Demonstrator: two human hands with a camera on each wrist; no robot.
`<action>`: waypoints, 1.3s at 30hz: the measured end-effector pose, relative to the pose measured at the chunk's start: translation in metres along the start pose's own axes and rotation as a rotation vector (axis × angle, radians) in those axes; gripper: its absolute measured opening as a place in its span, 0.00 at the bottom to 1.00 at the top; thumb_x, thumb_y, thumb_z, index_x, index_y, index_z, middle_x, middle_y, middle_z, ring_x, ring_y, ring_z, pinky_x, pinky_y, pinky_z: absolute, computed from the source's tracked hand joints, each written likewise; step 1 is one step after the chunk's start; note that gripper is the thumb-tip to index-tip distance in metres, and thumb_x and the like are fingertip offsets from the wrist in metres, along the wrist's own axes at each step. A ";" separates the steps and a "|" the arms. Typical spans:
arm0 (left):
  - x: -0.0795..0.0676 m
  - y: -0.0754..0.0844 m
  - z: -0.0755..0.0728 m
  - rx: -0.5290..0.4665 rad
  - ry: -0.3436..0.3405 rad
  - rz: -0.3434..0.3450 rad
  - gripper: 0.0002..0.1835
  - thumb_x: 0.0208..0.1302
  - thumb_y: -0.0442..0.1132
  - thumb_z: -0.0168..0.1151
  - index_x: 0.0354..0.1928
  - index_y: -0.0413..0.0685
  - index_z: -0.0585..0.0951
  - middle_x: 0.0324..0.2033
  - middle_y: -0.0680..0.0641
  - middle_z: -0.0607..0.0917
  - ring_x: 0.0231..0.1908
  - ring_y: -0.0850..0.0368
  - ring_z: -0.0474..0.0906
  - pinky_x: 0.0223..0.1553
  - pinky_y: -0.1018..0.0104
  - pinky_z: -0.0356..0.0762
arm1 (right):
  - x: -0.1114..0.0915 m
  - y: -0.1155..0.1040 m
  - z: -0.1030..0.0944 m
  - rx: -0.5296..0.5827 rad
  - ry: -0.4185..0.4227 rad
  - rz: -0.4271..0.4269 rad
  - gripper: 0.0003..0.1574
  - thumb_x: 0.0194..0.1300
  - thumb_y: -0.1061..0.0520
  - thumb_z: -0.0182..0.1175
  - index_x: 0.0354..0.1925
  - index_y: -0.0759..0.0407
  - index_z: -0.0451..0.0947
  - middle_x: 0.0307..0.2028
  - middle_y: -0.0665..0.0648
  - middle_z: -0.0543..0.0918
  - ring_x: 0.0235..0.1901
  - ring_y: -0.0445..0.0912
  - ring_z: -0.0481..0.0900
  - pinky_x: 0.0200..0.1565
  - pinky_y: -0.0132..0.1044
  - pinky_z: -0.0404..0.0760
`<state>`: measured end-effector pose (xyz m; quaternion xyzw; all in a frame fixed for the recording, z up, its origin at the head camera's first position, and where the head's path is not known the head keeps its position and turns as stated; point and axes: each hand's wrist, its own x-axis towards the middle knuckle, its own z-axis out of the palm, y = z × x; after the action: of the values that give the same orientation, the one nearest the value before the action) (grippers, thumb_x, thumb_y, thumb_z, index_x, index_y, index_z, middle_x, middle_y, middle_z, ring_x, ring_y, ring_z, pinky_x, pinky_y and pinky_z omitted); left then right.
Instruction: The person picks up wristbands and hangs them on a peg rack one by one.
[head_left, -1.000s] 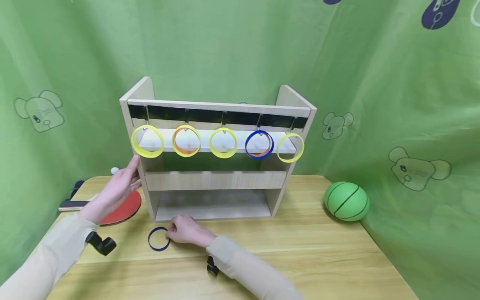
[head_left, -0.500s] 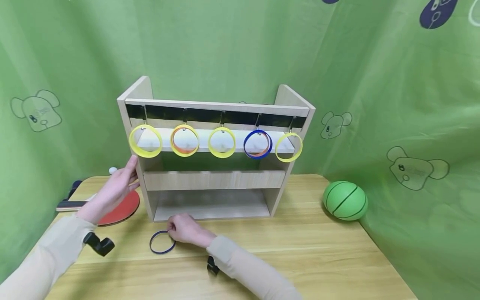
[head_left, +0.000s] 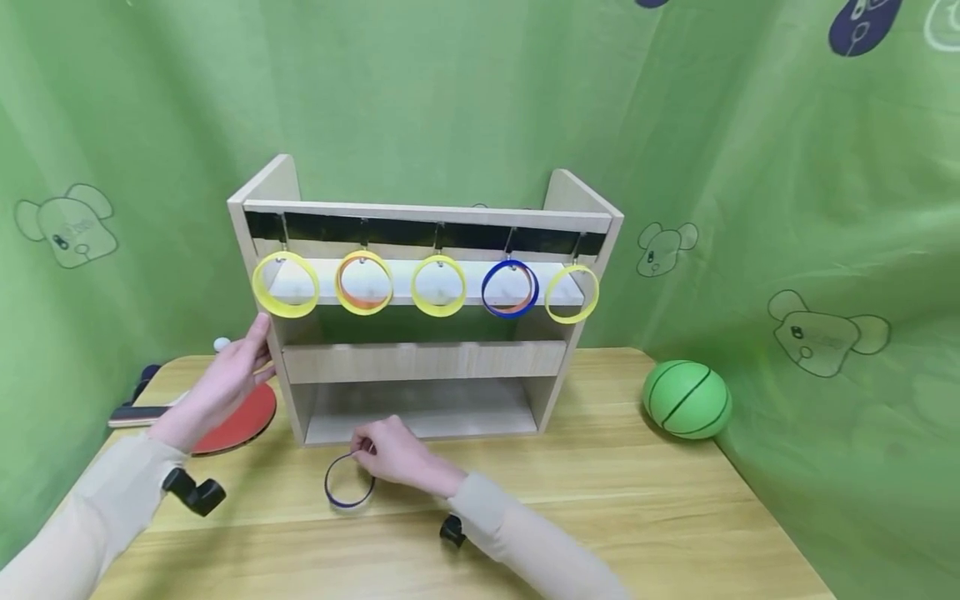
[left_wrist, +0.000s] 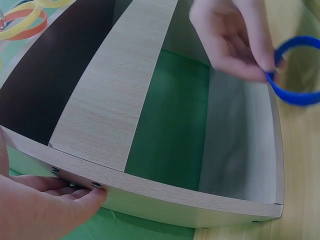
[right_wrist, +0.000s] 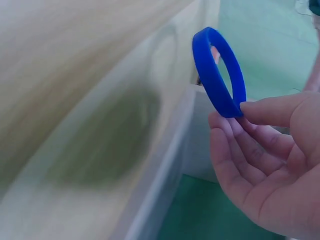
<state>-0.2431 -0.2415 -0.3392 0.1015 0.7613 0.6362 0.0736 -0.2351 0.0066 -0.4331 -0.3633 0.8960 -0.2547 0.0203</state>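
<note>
My right hand [head_left: 402, 457] pinches a blue silicone wristband [right_wrist: 212, 75] between thumb and fingers, in front of the rack's lower left part. The band dangles open as a loop close over the table. In the left wrist view the same blue wristband [left_wrist: 298, 98] stands out from the fingertips. My left hand [head_left: 228, 375] rests against the outer left side of a pale wooden rack [head_left: 427, 363], fingers laid along the panel. From the rack's hooks hang a yellow wristband [head_left: 291, 311] at the left, several more yellow or orange ones, and a blue wristband [head_left: 509, 314].
A red table tennis paddle [head_left: 243, 421] lies left of the rack, under my left forearm, with a white ball [head_left: 221, 343] behind it. A green ball [head_left: 687, 399] sits at the table's right edge. Green printed curtain [head_left: 420, 100] surrounds the wooden table [head_left: 637, 517].
My right hand has shifted right with the blue wristband, and the loop has moved along with it. The left hand stays at the rack's side. The head view has turned slightly.
</note>
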 end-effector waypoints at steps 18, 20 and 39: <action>0.000 -0.001 -0.003 -0.009 0.003 -0.006 0.51 0.71 0.71 0.26 0.77 0.36 0.34 0.78 0.36 0.33 0.77 0.35 0.32 0.78 0.38 0.39 | -0.062 0.023 -0.093 -0.049 0.185 -0.081 0.02 0.64 0.63 0.64 0.35 0.62 0.84 0.30 0.57 0.88 0.29 0.43 0.85 0.31 0.18 0.81; 0.000 -0.001 -0.003 -0.010 0.005 -0.011 0.51 0.71 0.71 0.26 0.77 0.36 0.34 0.78 0.36 0.32 0.77 0.34 0.32 0.77 0.38 0.39 | -0.069 0.025 -0.107 -0.080 0.216 -0.082 0.02 0.63 0.63 0.65 0.35 0.62 0.84 0.31 0.56 0.88 0.29 0.42 0.85 0.31 0.18 0.81; 0.001 -0.002 -0.002 -0.013 -0.005 0.003 0.50 0.72 0.70 0.27 0.77 0.35 0.35 0.78 0.35 0.34 0.78 0.35 0.33 0.78 0.39 0.40 | -0.120 0.007 -0.244 -0.230 0.623 -0.090 0.04 0.62 0.65 0.67 0.37 0.62 0.84 0.34 0.56 0.89 0.32 0.44 0.86 0.37 0.26 0.87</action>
<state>-0.2445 -0.2433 -0.3409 0.1039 0.7569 0.6408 0.0754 -0.2054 0.1979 -0.2416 -0.3070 0.8651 -0.2514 -0.3070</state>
